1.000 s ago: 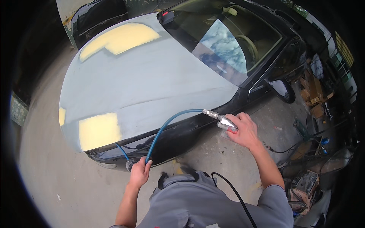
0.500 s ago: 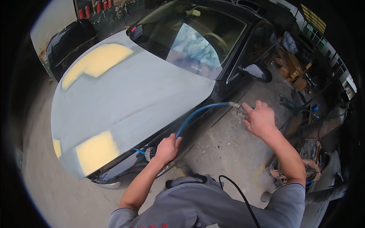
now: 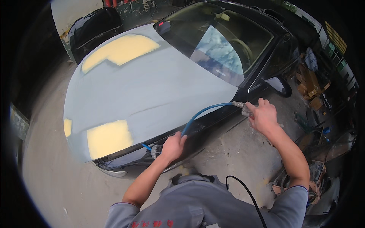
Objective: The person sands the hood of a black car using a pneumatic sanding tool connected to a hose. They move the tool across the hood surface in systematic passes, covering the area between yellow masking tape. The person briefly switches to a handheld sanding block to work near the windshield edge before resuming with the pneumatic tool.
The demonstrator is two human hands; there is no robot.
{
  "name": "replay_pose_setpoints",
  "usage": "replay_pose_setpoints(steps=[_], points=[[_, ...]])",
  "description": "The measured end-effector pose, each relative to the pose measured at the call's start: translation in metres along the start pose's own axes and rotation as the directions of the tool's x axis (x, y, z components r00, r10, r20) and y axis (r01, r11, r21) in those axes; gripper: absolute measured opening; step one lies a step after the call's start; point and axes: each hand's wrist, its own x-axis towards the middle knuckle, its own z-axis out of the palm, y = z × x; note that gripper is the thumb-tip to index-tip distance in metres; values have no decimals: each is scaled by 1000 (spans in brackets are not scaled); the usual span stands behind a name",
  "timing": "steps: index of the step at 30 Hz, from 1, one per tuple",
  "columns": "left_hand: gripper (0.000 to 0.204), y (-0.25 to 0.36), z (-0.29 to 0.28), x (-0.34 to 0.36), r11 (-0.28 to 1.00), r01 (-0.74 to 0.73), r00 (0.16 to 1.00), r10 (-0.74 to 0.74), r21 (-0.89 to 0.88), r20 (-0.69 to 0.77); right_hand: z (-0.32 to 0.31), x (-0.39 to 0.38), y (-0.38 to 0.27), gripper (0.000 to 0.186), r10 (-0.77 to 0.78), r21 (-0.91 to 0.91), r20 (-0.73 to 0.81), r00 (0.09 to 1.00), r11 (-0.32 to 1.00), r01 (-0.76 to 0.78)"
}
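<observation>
My left hand [image 3: 174, 146] is closed around a blue hose [image 3: 205, 108] near the car's front right side. The hose arches to my right hand [image 3: 263, 117], which grips a metal air fitting with a tool body [image 3: 245, 108], partly hidden by my fingers. A round grey piece [image 3: 154, 151] hangs on a short stretch of blue hose beside my left hand; I cannot make out what it is. Behind both hands lies the car's hood [image 3: 152, 87], coated in pale grey with cream-yellow patches [image 3: 108, 138]. The dark front fender [image 3: 123, 163] sits below its edge.
The windshield [image 3: 201, 41] and side mirror [image 3: 277, 85] are upper right. Cardboard [image 3: 310, 83], parts and tools pile along the right. A loose black panel [image 3: 93, 30] stands at upper left. A black cord [image 3: 247, 192] runs by my body over concrete floor [image 3: 57, 178].
Since a second ago both hands have moved up and right, still holding the hose and fitting. The view has shifted slightly; half a second ago the car appeared farther left.
</observation>
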Motion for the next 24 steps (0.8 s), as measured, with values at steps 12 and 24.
replay_pose_setpoints(steps=[12,24], points=[[35,-61,-59,-128,932,174,878,-294,-319,-379,-65,79,-144,62,-294,171,-333,896,916,364],[30,-122,-73,-243,871,200,854,-379,-448,-356,-96,-2,-228,65,-425,249,-108,899,863,439]])
